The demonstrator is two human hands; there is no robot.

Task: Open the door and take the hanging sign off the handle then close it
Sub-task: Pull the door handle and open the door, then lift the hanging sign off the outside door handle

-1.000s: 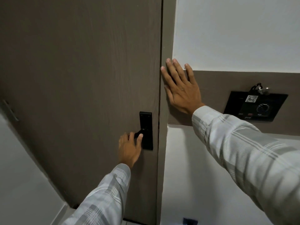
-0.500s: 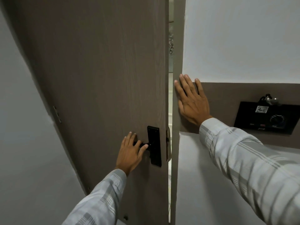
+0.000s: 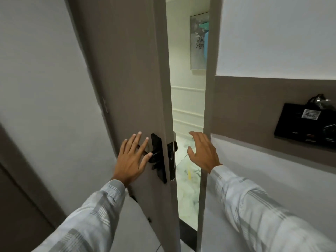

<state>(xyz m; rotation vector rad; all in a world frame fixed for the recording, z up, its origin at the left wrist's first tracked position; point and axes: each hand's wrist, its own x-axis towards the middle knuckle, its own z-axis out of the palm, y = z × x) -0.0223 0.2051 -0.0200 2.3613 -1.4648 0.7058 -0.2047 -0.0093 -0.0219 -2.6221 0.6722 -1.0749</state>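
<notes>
Low in the frame, two plaid sleeves reach forward. At centre the left hand (image 3: pixel 131 159) rests on the inner door handle (image 3: pixel 151 155), fingers spread loosely, not clamped. Right hand (image 3: pixel 202 151) hovers open in the gap; a second ago it lay flat on the wall. Door (image 3: pixel 127 79) stands wider now. Hanging sign is hidden; probably light, best taken by its loop.
</notes>
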